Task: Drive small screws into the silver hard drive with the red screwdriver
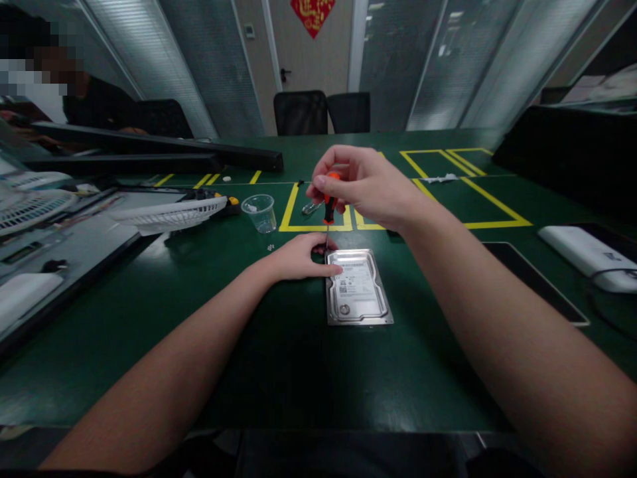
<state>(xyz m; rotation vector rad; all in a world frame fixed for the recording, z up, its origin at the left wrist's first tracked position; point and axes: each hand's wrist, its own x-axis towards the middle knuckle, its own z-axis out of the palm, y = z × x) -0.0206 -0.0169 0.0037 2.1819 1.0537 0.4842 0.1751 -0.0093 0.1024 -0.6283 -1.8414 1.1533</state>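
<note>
A silver hard drive (pixel 365 292) lies flat on the green table, its label facing up. My left hand (pixel 301 257) grips it by the far left corner, thumb on the label side and the other fingers curled at the edge. Above that corner, my right hand (pixel 355 182) is closed round the orange and black handle of a screwdriver (pixel 329 211). The shaft points straight down, and its tip meets the drive's corner beside my left fingers; the exact contact is too small to make out. Several tiny screws (pixel 271 247) rest left of the drive.
A clear plastic cup (pixel 261 216) stands left of my hands. White fan grilles (pixel 169 211) and a large flat panel (pixel 89 245) fill the left side. At right are a dark tablet-like slab (pixel 532 279) and a white device (pixel 587 255). Another person (pixel 99 99) sits far left.
</note>
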